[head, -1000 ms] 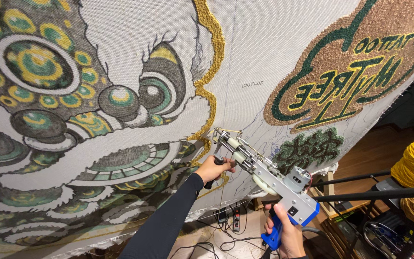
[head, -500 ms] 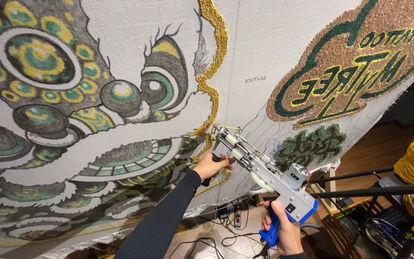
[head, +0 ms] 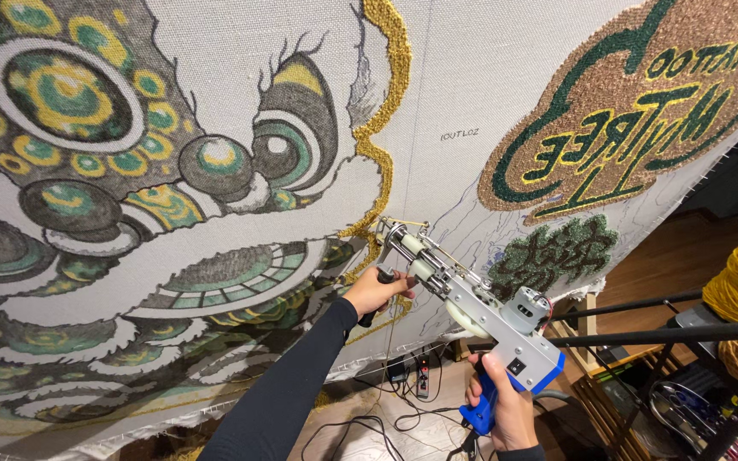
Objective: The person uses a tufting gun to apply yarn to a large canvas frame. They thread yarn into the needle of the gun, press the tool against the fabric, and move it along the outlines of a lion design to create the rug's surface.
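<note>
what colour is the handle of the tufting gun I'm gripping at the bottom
Blue. The right hand wraps the tufting gun's handle below its grey body, seen best in the head view.

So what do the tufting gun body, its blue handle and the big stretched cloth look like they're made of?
Grey tufting gun body: seemingly painted or brushed metal, given its flat matte plates and rods. Blue handle: likely moulded plastic, smooth and evenly coloured. Pale stretched cloth: woven fabric with a visible grid weave, carrying fuzzy yarn pile.

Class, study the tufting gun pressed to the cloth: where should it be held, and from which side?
Grip the tufting gun in two places from below: the blue rear handle, where the right hand wraps it, and the black front handle held by the left hand. Both handles hang under the long body, whose nose meets the stretched cloth.
</note>
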